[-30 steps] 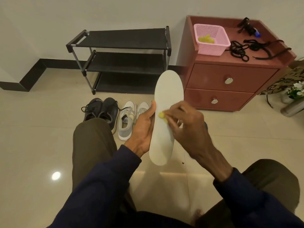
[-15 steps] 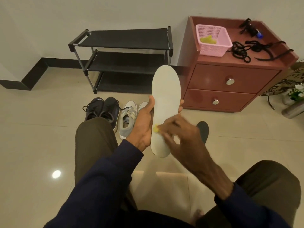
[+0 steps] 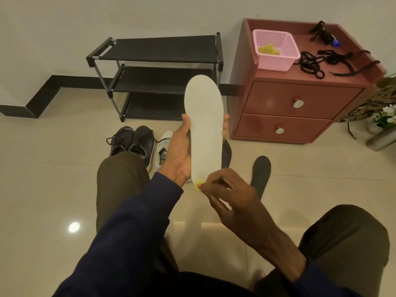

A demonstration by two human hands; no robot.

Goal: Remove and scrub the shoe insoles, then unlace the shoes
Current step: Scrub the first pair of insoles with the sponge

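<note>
Fingers [image 3: 214,183] of the right hand [image 3: 233,202], pinching a small yellow pad [image 3: 198,187], have slid down to the lower end of the long white insole [image 3: 203,125], gripped upright by the left hand [image 3: 180,155]; this scrub stroke is likely ending.

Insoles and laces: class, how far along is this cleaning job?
Done: dark insoles lie on the floor, loose black laces on the cabinet. In hand: the left hand holds the white insole while the right hand presses a yellow scrubber to its near end. Left: the white shoe looks laced.
</note>
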